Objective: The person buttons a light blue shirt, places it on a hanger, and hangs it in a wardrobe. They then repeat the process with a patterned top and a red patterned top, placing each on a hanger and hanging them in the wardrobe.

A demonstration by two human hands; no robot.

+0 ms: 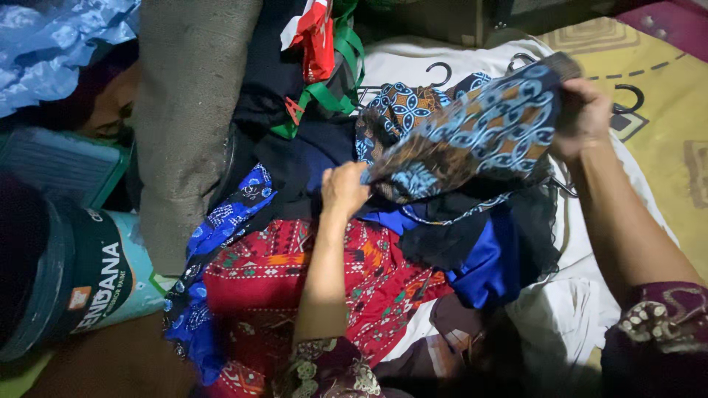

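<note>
The blue-and-brown patterned cloth is held stretched above the heap of clothes, its long axis running from lower left to upper right. The left hand has its fingers closed on the lower-left end. The right hand has its fingers clamped on the upper-right corner. The cloth therefore lies between the two hands, each at one end. Black hangers lie on the white sheet just behind it.

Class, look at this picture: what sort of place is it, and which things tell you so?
Probably a home floor used for sorting clothes: a heap of patterned garments, black plastic hangers on a white sheet, and a yellow patterned rug.
</note>
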